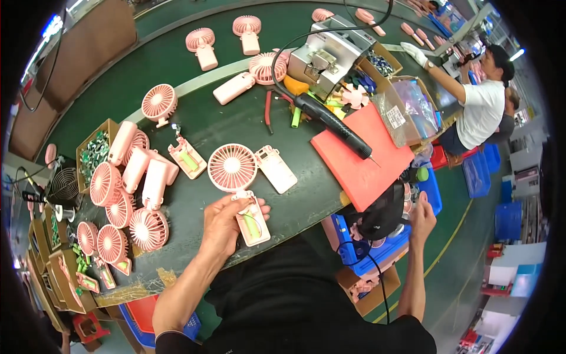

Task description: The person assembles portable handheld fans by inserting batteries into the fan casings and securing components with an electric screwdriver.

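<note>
Head view: our left hand (223,219) clamps pale-pink rectangular plastic handle shell (257,216), green cylinder (252,228) inside; right hand (422,219) apart, grip unclear.

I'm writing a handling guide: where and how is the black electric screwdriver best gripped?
Probably around the middle of the black electric screwdriver, right hand coming from the right: its long shape slants across the red sheet, bit pointing near-right, cord at the far end.

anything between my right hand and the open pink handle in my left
In this view the black bundle lies between your right hand and the open pink handle, by the blue crate; whether it rises high enough to block is unclear.
</note>
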